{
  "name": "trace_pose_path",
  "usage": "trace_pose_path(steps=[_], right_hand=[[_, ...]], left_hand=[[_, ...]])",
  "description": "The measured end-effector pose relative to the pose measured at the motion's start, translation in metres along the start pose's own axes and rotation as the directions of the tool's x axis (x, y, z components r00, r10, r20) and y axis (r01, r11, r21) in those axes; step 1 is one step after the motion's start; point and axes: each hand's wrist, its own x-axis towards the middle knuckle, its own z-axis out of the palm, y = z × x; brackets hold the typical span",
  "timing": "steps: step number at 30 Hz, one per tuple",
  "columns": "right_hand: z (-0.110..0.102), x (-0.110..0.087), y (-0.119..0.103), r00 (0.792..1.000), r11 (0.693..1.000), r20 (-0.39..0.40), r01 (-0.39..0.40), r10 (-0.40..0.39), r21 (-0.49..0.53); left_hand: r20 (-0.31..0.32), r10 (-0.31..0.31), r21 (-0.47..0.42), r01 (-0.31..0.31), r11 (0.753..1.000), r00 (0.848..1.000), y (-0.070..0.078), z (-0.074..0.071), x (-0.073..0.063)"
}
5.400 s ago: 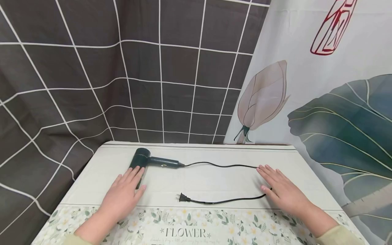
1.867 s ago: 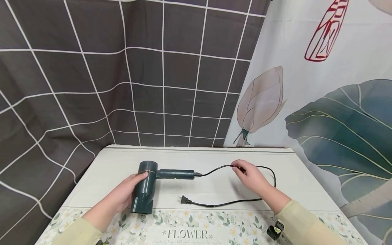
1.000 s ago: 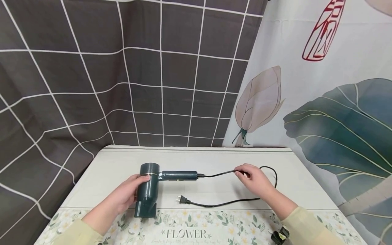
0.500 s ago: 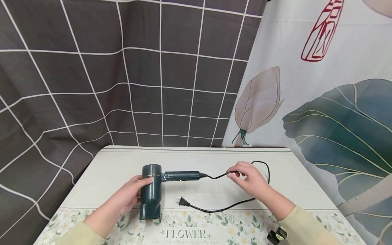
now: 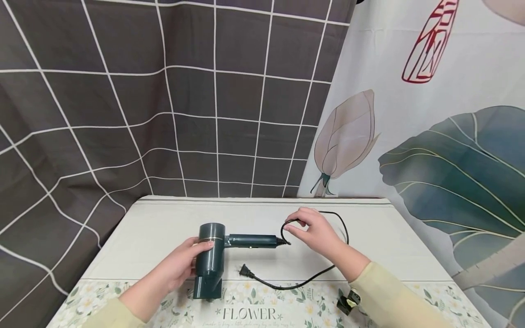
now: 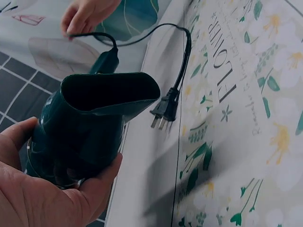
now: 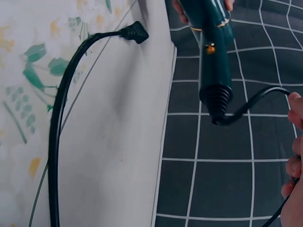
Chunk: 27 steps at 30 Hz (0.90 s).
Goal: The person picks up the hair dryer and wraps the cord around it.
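Observation:
A dark teal hair dryer [image 5: 210, 259] is held by my left hand [image 5: 176, 266], thumb across the barrel. Its handle [image 5: 251, 241] points right, and its flat nozzle [image 6: 111, 92] faces the camera in the left wrist view. My right hand [image 5: 316, 232] pinches the black power cord [image 5: 346, 230] a short way from the handle's end. There the cord bends up in a small arc to the fingertips. From the hand it runs round in a wide curve to the two-pin plug [image 5: 246, 270], left of the right hand.
The table carries a white cloth [image 5: 164, 214] with a floral band and the word FLOWER at the front. A dark grid curtain [image 5: 184, 114] and a white printed curtain [image 5: 357, 59] hang behind. A small black device [image 5: 348, 301] sits at the right sleeve.
Earlier both hands lay flat by the dryer and cord. Now the left grips the dryer, turned and shifted right; the right pinches the cord and has moved left towards the handle, bending it.

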Motion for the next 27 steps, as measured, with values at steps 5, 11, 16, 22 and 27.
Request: trace_pose_path(steps=[5, 11, 16, 22, 27], right_hand=[[0.011, 0.009, -0.004, 0.998, 0.999, 0.051, -0.044, 0.043, 0.012], [0.015, 0.014, -0.004, 0.987, 0.992, 0.128, -0.109, 0.100, 0.063], [0.018, 0.014, 0.003, 0.962, 0.970, 0.216, -0.200, 0.168, 0.137], [0.025, 0.013, 0.010, 0.935, 0.930, 0.289, -0.279, 0.206, 0.238], [0.032, 0.008, 0.012, 0.951, 0.941, 0.261, -0.233, 0.167, 0.246]], left_hand=[[0.029, 0.005, 0.020, -0.006, 1.000, 1.000, 0.002, 0.004, -0.003], [0.053, 0.008, 0.027, -0.010, 1.000, 0.999, 0.005, 0.004, -0.006], [0.090, 0.024, 0.027, -0.026, 0.999, 0.996, 0.005, 0.002, -0.005], [0.105, 0.044, -0.001, -0.044, 0.999, 0.994, 0.005, 0.002, -0.005], [0.093, 0.061, -0.049, -0.057, 0.997, 0.994, 0.003, 0.003, -0.005]])
